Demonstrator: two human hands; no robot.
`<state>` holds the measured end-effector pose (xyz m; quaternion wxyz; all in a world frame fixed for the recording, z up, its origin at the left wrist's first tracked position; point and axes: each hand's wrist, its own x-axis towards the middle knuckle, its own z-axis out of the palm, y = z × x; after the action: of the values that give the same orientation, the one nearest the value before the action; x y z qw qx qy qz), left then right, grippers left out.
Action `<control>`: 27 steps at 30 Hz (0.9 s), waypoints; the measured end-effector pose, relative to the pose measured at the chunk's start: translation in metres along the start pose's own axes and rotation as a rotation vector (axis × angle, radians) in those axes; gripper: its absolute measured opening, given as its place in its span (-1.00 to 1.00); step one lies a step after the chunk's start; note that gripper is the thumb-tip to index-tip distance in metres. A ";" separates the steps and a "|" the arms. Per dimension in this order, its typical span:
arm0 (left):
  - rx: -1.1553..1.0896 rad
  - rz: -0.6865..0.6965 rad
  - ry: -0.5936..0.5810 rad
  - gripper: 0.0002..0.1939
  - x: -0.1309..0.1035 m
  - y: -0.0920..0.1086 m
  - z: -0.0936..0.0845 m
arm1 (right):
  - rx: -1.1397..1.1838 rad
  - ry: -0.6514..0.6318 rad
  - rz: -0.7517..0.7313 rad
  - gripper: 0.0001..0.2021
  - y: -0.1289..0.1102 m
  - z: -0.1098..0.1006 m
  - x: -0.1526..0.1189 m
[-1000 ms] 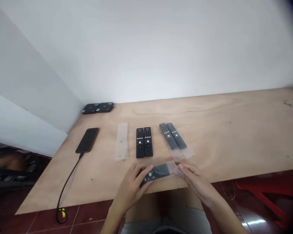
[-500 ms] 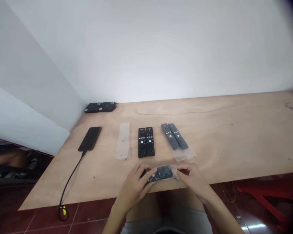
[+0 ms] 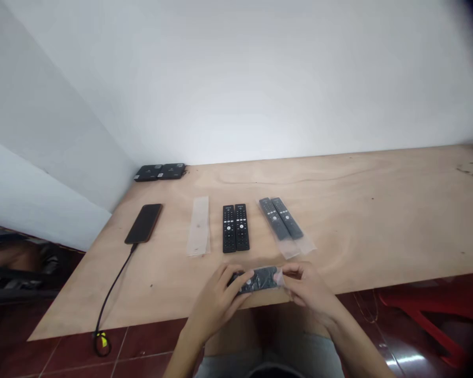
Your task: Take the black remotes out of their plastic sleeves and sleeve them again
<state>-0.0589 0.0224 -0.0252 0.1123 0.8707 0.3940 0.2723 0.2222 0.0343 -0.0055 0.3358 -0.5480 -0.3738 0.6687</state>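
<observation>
A black remote control (image 3: 263, 279) in a clear plastic sleeve lies crosswise near the table's front edge. My left hand (image 3: 223, 295) grips its left end, thumb on the face and fingers along the far side. My right hand (image 3: 304, 283) pinches the loose end of the plastic sleeve (image 3: 279, 277) at the right. Just beyond, two bare remotes (image 3: 235, 228) lie side by side. To their right are two sleeved remotes (image 3: 281, 219), slightly slanted. Flat plastic sleeves (image 3: 198, 227) lie to the left of the bare pair.
On the left of the wooden table (image 3: 358, 226) a phone (image 3: 144, 223) lies with a black cable (image 3: 114, 294) running over the front edge. Two black boxes (image 3: 160, 172) sit at the back left by the wall. A red chair (image 3: 429, 320) stands at the right.
My right hand has shifted slightly, its fingers bunched closer to the remote's end, with less loose sleeve showing. My left hand keeps its hold. The view has tilted a little.
</observation>
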 end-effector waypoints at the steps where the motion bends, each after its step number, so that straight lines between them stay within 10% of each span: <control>1: -0.013 -0.007 -0.009 -0.51 0.000 -0.001 0.000 | 0.033 0.014 -0.003 -0.59 0.000 -0.002 -0.001; 18: -0.018 -0.185 -0.094 -0.55 -0.031 -0.028 -0.039 | 0.206 0.468 -0.255 -0.53 0.009 -0.087 -0.018; 27: -0.044 -0.221 -0.063 -0.69 -0.041 -0.038 -0.048 | -0.159 0.523 -0.319 -0.53 0.020 -0.060 -0.018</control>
<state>-0.1319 0.0162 -0.0171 0.1729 0.8274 0.4777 0.2393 0.2837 0.0167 -0.0210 0.4774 -0.6603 -0.4072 0.4126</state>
